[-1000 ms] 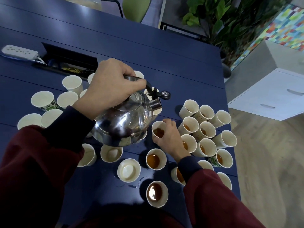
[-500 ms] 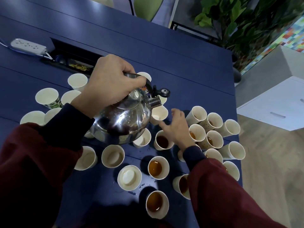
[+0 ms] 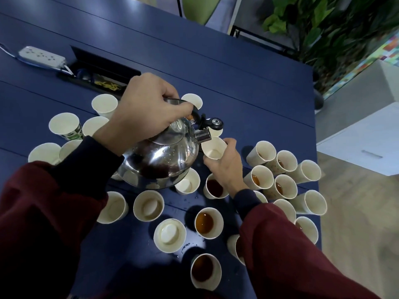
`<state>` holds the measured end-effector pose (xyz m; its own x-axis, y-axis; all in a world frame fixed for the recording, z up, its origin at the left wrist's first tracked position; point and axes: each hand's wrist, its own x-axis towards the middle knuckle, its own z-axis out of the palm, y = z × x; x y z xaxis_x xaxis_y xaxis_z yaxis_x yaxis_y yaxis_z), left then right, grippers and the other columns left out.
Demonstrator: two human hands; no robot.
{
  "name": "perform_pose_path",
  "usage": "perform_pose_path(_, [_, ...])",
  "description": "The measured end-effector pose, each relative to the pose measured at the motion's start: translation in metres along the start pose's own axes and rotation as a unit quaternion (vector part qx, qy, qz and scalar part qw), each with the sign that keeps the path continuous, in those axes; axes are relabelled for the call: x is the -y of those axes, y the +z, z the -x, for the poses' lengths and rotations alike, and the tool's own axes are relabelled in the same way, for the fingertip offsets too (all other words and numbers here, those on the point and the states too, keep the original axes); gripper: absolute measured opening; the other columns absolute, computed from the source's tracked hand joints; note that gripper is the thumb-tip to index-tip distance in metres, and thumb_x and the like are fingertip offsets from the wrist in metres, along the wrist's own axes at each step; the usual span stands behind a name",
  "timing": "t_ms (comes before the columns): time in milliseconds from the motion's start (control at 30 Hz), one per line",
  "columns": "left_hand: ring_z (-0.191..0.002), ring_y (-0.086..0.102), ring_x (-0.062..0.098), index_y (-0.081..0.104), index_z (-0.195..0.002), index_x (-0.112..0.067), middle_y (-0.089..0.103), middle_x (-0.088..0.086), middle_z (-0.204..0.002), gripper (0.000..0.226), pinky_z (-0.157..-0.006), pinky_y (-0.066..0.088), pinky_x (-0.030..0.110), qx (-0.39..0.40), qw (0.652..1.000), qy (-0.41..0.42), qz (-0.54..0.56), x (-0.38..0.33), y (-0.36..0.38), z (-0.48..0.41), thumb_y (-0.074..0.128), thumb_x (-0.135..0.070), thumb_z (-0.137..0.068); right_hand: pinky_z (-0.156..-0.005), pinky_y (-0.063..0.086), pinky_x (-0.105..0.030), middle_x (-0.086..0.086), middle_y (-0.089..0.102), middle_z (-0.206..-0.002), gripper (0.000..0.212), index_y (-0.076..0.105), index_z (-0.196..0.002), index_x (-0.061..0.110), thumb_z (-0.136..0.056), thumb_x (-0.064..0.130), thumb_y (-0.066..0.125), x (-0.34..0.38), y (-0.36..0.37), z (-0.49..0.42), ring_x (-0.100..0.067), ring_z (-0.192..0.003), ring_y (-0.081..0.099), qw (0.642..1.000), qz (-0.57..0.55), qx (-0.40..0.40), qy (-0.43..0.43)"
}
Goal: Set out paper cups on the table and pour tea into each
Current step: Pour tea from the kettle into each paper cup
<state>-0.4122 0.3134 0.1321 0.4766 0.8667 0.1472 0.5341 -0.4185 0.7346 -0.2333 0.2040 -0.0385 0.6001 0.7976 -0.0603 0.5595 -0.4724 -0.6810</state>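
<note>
My left hand [image 3: 146, 113] grips the handle of a steel kettle [image 3: 159, 160], held above the dark blue table [image 3: 226, 87] with its spout [image 3: 203, 134] pointing right. My right hand [image 3: 224, 162] holds an empty paper cup [image 3: 212, 148] just below the spout. Several empty cups, such as one paper cup [image 3: 104, 104] at the back left, stand to the left and in front. Several cups with brown tea, such as a filled cup [image 3: 208, 222], stand in front and to the right. No stream of tea shows at the spout.
A white power strip [image 3: 41, 56] lies at the far left beside an open cable tray [image 3: 99, 76]. The table's right edge [image 3: 316, 169] runs close to the cluster of cups. Water drops [image 3: 185, 247] dot the table near the front cups. A white cabinet [image 3: 362, 143] stands right.
My right hand let go of the tea-filled cup, moved up and took hold of an empty cup under the spout. The kettle stayed in my left hand, shifted slightly.
</note>
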Motion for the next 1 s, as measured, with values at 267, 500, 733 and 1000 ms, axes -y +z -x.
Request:
perform_pose_path(267, [-0.055, 0.048, 0.017, 0.07, -0.061, -0.015, 0.053, 0.008, -0.053, 0.033, -0.057, 0.042, 0.031, 0.035, 0.999, 0.029, -0.024, -0.011, 0.003, 0.008, 0.064, -0.046, -0.071, -0.087, 0.053, -0.04, 0.008, 0.065, -0.117, 0.055, 0.048, -0.126, 0.028, -0.08, 0.037, 0.078, 0.009, -0.024, 0.031, -0.015, -0.105, 0.063, 0.995, -0.048, -0.043, -0.071])
perform_pose_path(500, [-0.064, 0.053, 0.031, 0.07, -0.068, -0.006, 0.053, 0.018, -0.06, 0.042, -0.062, 0.05, 0.046, 0.025, 0.992, 0.081, -0.094, -0.02, 0.011, 0.012, 0.059, -0.047, -0.072, -0.092, 0.05, -0.045, 0.007, 0.063, -0.121, 0.056, 0.047, -0.129, 0.029, -0.081, 0.038, 0.076, 0.018, -0.034, 0.048, -0.018, -0.113, 0.058, 0.991, -0.037, -0.057, -0.114])
perform_pose_path(733, [-0.063, 0.049, 0.033, 0.072, -0.072, -0.006, 0.05, 0.018, -0.058, 0.042, -0.062, 0.05, 0.049, 0.023, 0.987, 0.098, -0.128, -0.023, 0.014, 0.012, 0.058, -0.046, -0.074, -0.09, 0.051, -0.044, 0.008, 0.063, -0.12, 0.059, 0.047, -0.129, 0.029, -0.08, 0.042, 0.077, 0.024, -0.036, 0.05, -0.018, -0.112, 0.059, 0.993, -0.034, -0.053, -0.097])
perform_pose_path(1000, [-0.057, 0.038, 0.026, 0.066, -0.063, -0.006, 0.043, 0.013, -0.053, 0.041, -0.06, 0.05, 0.048, 0.029, 0.985, 0.092, -0.141, -0.024, 0.017, 0.01, 0.057, -0.044, -0.074, -0.088, 0.053, -0.041, 0.006, 0.065, -0.119, 0.06, 0.048, -0.128, 0.026, -0.08, 0.046, 0.077, 0.019, -0.03, 0.045, -0.016, -0.11, 0.061, 0.995, -0.034, -0.047, -0.081])
